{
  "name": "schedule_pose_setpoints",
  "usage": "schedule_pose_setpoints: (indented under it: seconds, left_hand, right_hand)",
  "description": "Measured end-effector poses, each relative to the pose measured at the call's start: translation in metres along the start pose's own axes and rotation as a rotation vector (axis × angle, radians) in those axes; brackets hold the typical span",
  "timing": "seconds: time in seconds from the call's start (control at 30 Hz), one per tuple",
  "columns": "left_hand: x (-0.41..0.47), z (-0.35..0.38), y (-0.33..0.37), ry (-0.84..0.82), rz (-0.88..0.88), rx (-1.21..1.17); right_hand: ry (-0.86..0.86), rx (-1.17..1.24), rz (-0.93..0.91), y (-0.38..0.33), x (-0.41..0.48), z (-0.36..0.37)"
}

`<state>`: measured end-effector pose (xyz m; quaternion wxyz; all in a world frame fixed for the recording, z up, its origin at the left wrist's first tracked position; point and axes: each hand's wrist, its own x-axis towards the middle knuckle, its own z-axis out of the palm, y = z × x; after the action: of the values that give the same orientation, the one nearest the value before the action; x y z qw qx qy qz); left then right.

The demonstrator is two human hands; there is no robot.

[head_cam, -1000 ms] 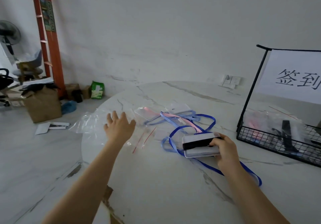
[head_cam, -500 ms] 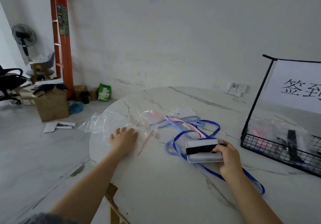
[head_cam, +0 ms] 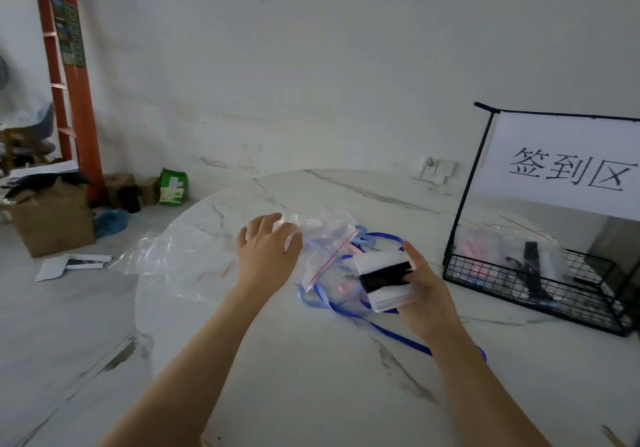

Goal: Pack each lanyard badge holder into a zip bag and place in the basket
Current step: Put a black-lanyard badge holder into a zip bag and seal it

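1. Clear plastic is the likeliest trouble. The zip bag [head_cam: 327, 249] at mid-frame is crumpled, with its red seal line running on a slant. It lies partly over a tangle of blue lanyard [head_cam: 322, 306] on the marble table [head_cam: 311, 377]. If it is lifted by one edge, the mouth may stay pressed flat or the ribbon may drag up with it.
2. Right of centre, the badge holder [head_cam: 382, 278] has a black strap wound round its middle. A slackened grip could let that strap unwind and catch at the bag's mouth.
3. The wire basket [head_cam: 519, 287] stands at the right edge of the frame, near the holder, and already holds bagged pieces. A bag dropped in with its seal open could spill.
4. The left hand [head_cam: 268, 250], just left of centre, has its fingers bent down over the bag's edge and its thumb against the plastic. It appears to pinch the bag, though the contact under the palm is hidden.
5. The right hand [head_cam: 427, 294] is closed round the badge holder, thumb on top and fingers beneath, and holds it just above the table.
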<state>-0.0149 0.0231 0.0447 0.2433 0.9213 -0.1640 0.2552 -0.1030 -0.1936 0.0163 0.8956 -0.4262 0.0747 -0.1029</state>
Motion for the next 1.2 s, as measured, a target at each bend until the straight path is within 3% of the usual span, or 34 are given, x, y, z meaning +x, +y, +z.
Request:
schedule_pose_setpoints:
  seconds: [0.1, 0.33, 0.47, 0.6, 0.7, 0.87, 1.07, 1.2]
  left_hand:
    - [-0.004, 0.012, 0.024, 0.02, 0.133, 0.085]
    - [-0.011, 0.055, 0.05, -0.134, 0.171, 0.214]
    - [-0.012, 0.061, 0.04, -0.191, 0.142, 0.117]
    - [-0.016, 0.06, 0.037, -0.122, 0.296, -0.081]
    - [-0.024, 0.066, 0.037, -0.323, 0.35, -0.059]
    - [-0.023, 0.079, 0.033, -0.374, 0.268, -0.023]
    - [-0.021, 0.079, 0.031, -0.163, 0.14, -0.191]
    - [-0.018, 0.066, 0.032, 0.208, 0.097, -0.282]
  right_hand:
    - [-0.228, 0.182, 0.087, -0.008, -0.005, 0.0]
    - [-0.345, -0.229, 0.14, -0.006, -0.008, -0.002]
    - [-0.306, -0.149, 0.133, 0.0, -0.003, -0.001]
    - [-0.225, 0.143, 0.136, -0.004, 0.0, -0.004]
    - [-0.128, 0.274, 0.119, -0.003, 0.003, -0.009]
    - [-0.085, 0.267, 0.109, 0.001, 0.008, -0.012]
    - [-0.119, 0.215, 0.067, 0.0, 0.003, -0.01]
    - [-0.131, 0.177, 0.054, -0.001, 0.002, -0.009]
